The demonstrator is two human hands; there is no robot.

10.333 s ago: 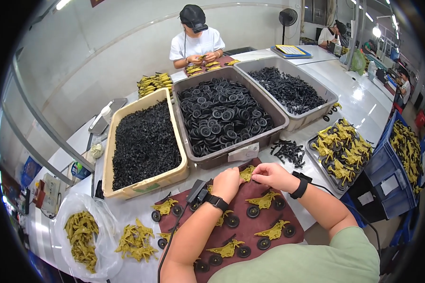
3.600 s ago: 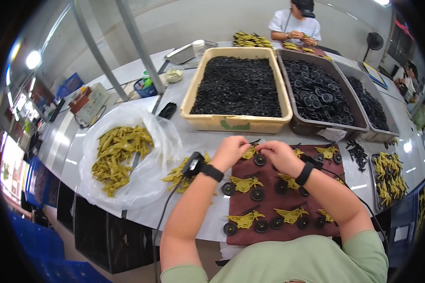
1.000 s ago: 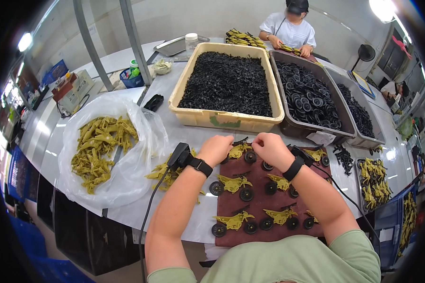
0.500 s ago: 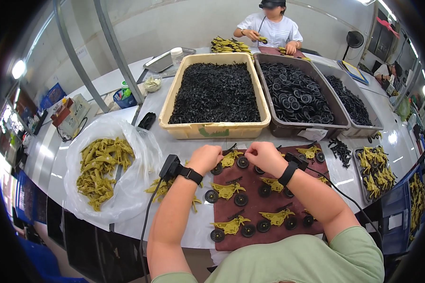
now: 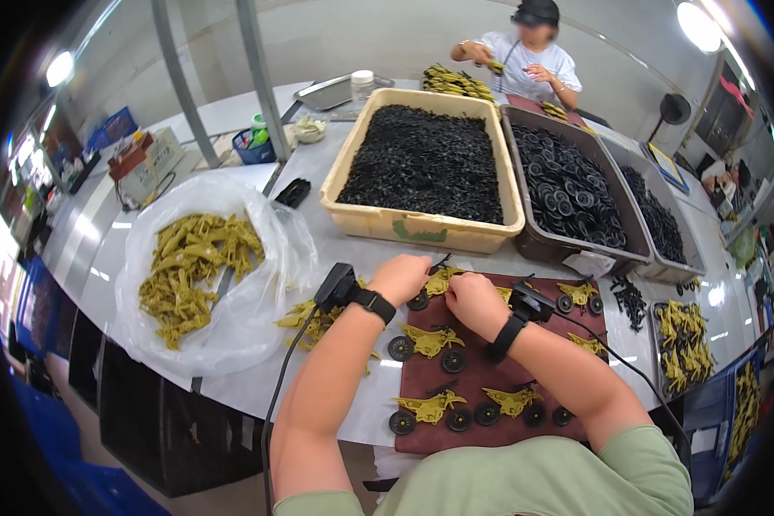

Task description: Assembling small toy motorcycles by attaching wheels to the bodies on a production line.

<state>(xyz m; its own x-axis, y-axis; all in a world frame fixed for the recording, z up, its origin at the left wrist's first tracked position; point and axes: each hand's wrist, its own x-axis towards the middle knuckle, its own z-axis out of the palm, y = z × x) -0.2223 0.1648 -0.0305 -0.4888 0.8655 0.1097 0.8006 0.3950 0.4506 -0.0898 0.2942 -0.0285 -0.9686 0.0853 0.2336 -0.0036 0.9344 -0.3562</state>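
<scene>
My left hand (image 5: 402,279) is closed beside a yellow toy motorcycle (image 5: 442,280) in the far row on a maroon mat (image 5: 421,380). Its fingertips meet the end of a thin black plastic part (image 5: 444,259) lying above the toy's body. On the toy's other side is my right hand (image 5: 477,301), fingers curled inward and covering the right wheel. What either hand pinches is hidden. More yellow motorcycles, each with black wheels and a loose black part, lie flat in rows, such as one motorcycle (image 5: 430,341) just nearer to me.
A clear bag (image 5: 292,258) of yellow bodies stands left, with loose yellow parts (image 5: 305,318) beside it. Beyond the mat are a cream bin (image 5: 426,225) of black parts, a brown bin (image 5: 537,245) of wheels and a grey bin (image 5: 684,267). A co-worker (image 5: 537,64) sits opposite.
My right hand has moved left onto the motorcycle's right side and now covers its wheel. My left fingertips have crept slightly right along the toy. The whole view has shifted.
</scene>
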